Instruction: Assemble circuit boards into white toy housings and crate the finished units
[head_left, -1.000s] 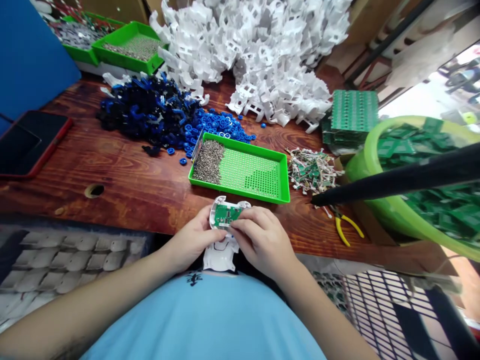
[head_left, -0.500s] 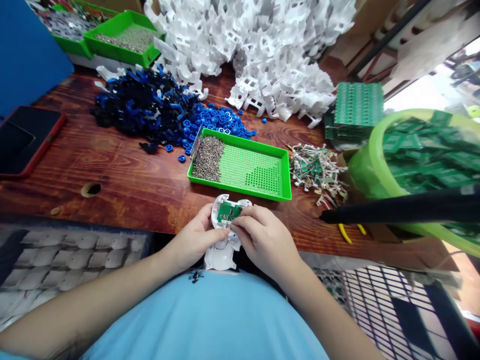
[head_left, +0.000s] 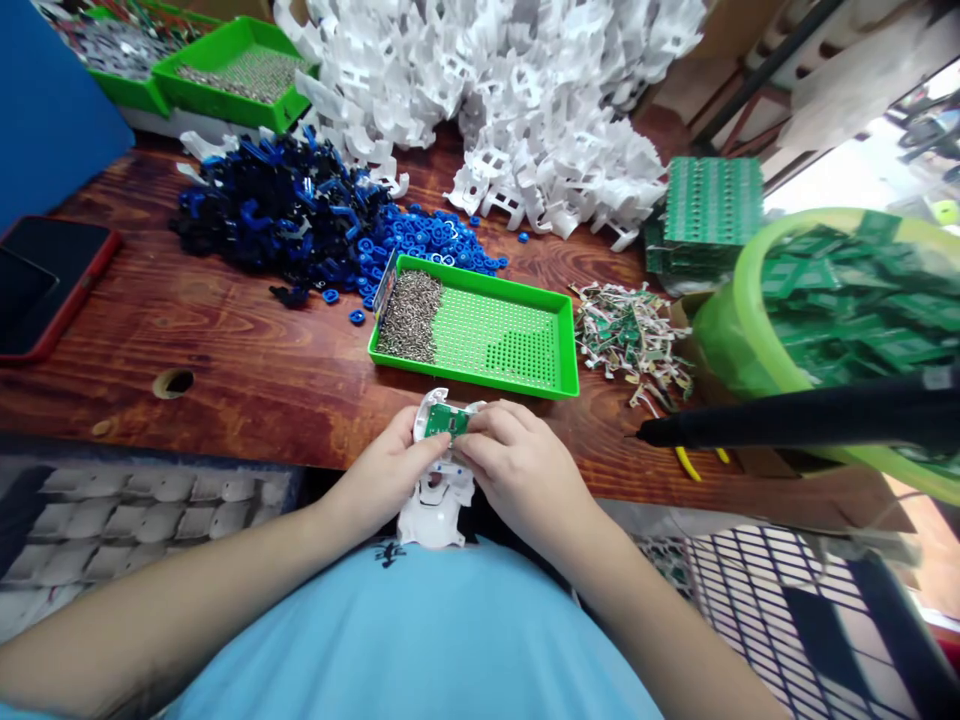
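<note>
Between my hands, over the table's front edge, is a white plastic housing (head_left: 433, 520) with a green circuit board (head_left: 442, 420) seated in its upper part. My left hand (head_left: 397, 452) grips the housing's left side, its thumb lying across the board's lower edge. At the board's right side, the bent fingers of my right hand (head_left: 510, 450) are closed and touch the board and housing. Whatever small part those fingertips may pinch is hidden. Just beyond my hands sits a green tray (head_left: 517, 380) with small metal screws (head_left: 409, 315) heaped at its left end.
Blue rings (head_left: 427, 240), dark blue parts (head_left: 277, 210) and white shells (head_left: 517, 100) are piled behind the tray. Right of it lie small wired boards (head_left: 630, 330), stacked green panels (head_left: 712, 200) and a green tub (head_left: 720, 345). A black screwdriver-like tool (head_left: 750, 415) juts in from the right. A phone (head_left: 60, 280) lies left.
My left thumb has shifted further up onto the circuit board. The housing tilts slightly, and more of its lower white part shows. The view has moved a little.
</note>
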